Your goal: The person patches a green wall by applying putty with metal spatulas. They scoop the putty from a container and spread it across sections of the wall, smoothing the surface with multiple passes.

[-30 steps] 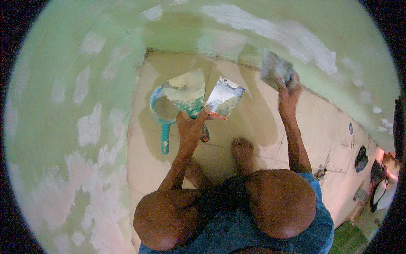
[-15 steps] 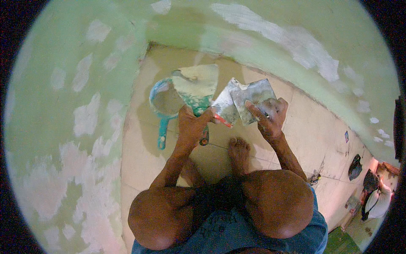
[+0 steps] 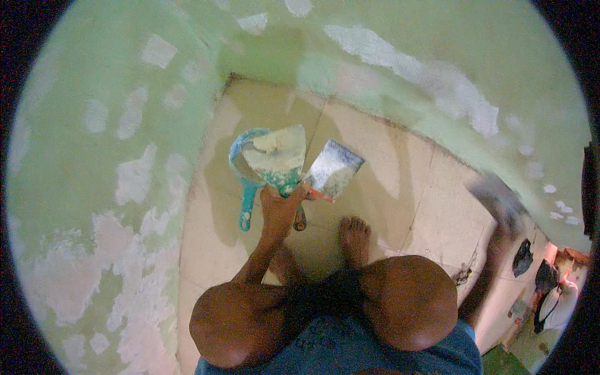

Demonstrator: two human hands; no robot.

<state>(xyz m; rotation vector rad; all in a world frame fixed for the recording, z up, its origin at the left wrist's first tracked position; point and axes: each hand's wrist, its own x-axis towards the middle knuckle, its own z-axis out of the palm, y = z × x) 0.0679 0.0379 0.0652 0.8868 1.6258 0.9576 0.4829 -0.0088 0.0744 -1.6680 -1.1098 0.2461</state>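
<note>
I squat on a tiled floor in a corner of green walls. My left hand (image 3: 281,209) grips two putty knives at once. One is a wide blade (image 3: 275,156) with a teal handle, loaded with pale filler. The other is a smaller metal blade (image 3: 334,169) with a reddish handle. My right hand (image 3: 500,234) is stretched out to the right and blurred. It holds a grey scraper (image 3: 494,190) close to the green wall (image 3: 437,75) near its foot.
A teal pan with a long handle (image 3: 245,200) lies on the floor under the left hand's blades. My bare foot (image 3: 355,237) stands beside it, my knees below. Pale filler patches cover the walls. Dark bags and clutter (image 3: 544,281) lie at the right.
My right hand left the wall, met the blades in my left hand, then swung out right and low with its scraper. The left hand stayed nearly still.
</note>
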